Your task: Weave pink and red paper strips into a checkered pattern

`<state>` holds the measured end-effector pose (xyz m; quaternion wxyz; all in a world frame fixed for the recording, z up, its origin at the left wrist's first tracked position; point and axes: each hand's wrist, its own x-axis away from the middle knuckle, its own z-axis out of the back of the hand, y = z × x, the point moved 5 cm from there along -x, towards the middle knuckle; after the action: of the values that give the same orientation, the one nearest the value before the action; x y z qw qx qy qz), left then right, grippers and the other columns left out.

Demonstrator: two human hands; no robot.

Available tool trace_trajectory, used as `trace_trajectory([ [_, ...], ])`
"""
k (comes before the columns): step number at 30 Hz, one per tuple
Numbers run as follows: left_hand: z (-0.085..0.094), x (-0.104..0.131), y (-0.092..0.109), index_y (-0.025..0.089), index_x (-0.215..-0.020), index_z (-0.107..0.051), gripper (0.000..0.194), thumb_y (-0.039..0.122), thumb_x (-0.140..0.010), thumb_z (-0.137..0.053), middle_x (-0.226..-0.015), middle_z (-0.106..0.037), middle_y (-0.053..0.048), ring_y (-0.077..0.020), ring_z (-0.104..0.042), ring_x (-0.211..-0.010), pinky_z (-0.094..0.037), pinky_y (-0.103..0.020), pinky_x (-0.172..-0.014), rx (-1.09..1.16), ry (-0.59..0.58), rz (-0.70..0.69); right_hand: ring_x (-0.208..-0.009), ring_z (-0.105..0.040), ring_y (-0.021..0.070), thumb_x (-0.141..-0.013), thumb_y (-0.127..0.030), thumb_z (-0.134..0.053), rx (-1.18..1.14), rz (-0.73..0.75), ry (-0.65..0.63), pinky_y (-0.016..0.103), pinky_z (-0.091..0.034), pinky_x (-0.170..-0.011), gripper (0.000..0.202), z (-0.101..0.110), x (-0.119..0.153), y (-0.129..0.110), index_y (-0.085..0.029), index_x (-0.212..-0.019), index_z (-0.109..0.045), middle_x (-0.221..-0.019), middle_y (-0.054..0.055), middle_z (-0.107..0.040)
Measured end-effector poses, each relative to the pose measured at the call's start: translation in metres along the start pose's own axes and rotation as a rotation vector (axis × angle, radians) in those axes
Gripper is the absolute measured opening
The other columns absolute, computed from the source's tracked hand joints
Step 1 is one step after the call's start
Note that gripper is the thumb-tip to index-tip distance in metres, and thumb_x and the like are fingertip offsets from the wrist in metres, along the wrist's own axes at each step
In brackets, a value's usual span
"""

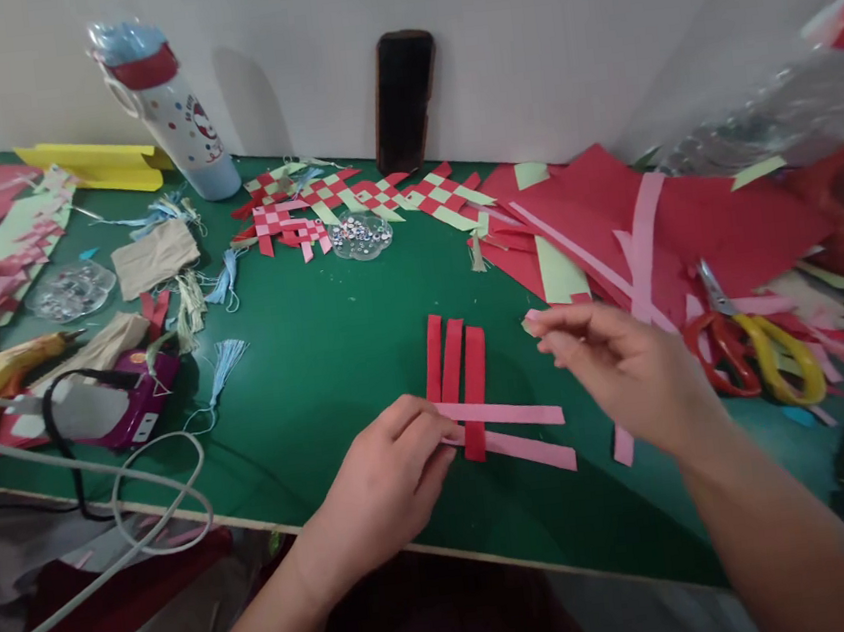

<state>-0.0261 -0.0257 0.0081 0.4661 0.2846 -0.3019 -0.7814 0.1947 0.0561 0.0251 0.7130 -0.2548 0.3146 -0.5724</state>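
Three red paper strips [474, 371] lie side by side on the green table, pointing away from me. Two pink strips [519, 413] cross them, woven at the near end. My left hand [388, 465] is closed on the left end of the pink strips, its fingertips resting at the crossing. To the right, my right hand [615, 366] is raised above the table in a pinch, with a small pink bit showing at its fingertips; what it is cannot be made out. A loose pink strip [623, 444] passes beneath my right hand.
Red paper sheets [728, 213] and scissors [756, 336] lie right. Woven fish shapes [379, 195], a bead dish [360, 235] and a phone [406, 101] stand or lie at the back. Left are a bottle [182, 120], tassels [225, 362], a glue gun [6, 375] and cables [202, 480].
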Motion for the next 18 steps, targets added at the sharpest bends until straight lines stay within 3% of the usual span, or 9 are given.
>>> trace_trajectory([
  [3, 0.000, 0.011, 0.005, 0.019, -0.106, -0.058, 0.020, 0.011, -0.096, -0.043, -0.103, -0.062, -0.006, -0.0187, -0.059, -0.095, -0.053, -0.036, -0.087, -0.174, 0.011, -0.094, -0.093, -0.069, 0.0244, -0.091, -0.033, -0.056, 0.175, 0.249, -0.068, 0.042, -0.058, -0.082, 0.017, -0.010, 0.029, -0.015, -0.026, -0.100, -0.068, -0.100, 0.005, -0.072],
  [6, -0.006, 0.016, 0.006, 0.017, -0.115, -0.057, 0.023, 0.011, -0.096, -0.045, -0.108, -0.063, -0.007, -0.0211, -0.057, -0.104, -0.050, -0.039, -0.096, -0.303, -0.005, -0.165, -0.095, -0.068, 0.0229, -0.093, -0.026, -0.052, 0.213, 0.379, -0.113, 0.043, -0.057, -0.085, 0.017, -0.021, 0.041, -0.024, -0.025, -0.100, -0.067, -0.098, 0.005, -0.072],
  [9, -0.013, 0.013, 0.004, 0.015, -0.118, -0.057, 0.027, 0.009, -0.096, -0.044, -0.115, -0.063, -0.007, -0.0217, -0.055, -0.110, -0.044, -0.040, -0.105, -0.363, -0.019, -0.187, -0.102, -0.066, 0.0244, -0.093, -0.026, -0.051, 0.247, 0.371, -0.124, 0.048, -0.054, -0.090, 0.020, -0.029, 0.028, -0.025, -0.023, -0.106, -0.066, -0.103, 0.006, -0.072],
  [12, -0.019, 0.002, 0.002, 0.015, -0.112, -0.059, 0.025, 0.007, -0.095, -0.042, -0.114, -0.063, -0.008, -0.0200, -0.057, -0.106, -0.048, -0.037, -0.099, -0.358, -0.006, -0.164, -0.112, -0.061, 0.0268, -0.093, -0.029, -0.050, 0.288, 0.331, -0.200, 0.051, -0.051, -0.095, 0.030, -0.042, 0.004, -0.025, -0.021, -0.119, -0.061, -0.117, 0.009, -0.068],
  [15, -0.021, -0.010, -0.002, 0.015, -0.110, -0.057, 0.022, 0.008, -0.095, -0.043, -0.110, -0.063, -0.008, -0.0207, -0.059, -0.101, -0.051, -0.037, -0.092, -0.329, 0.018, -0.056, -0.122, -0.054, 0.0296, -0.092, -0.028, -0.049, 0.340, 0.310, -0.282, 0.052, -0.046, -0.100, 0.041, -0.058, -0.018, -0.023, -0.016, -0.131, -0.055, -0.132, 0.013, -0.061],
  [18, -0.022, -0.019, -0.007, 0.016, -0.106, -0.056, 0.015, 0.012, -0.092, -0.051, -0.103, -0.063, -0.008, -0.0224, -0.060, -0.095, -0.053, -0.039, -0.085, -0.313, -0.003, 0.106, -0.121, -0.054, 0.0304, -0.091, -0.026, -0.049, 0.355, 0.276, -0.291, 0.052, -0.046, -0.100, 0.040, -0.068, -0.034, -0.019, -0.016, -0.129, -0.056, -0.130, 0.013, -0.061],
])
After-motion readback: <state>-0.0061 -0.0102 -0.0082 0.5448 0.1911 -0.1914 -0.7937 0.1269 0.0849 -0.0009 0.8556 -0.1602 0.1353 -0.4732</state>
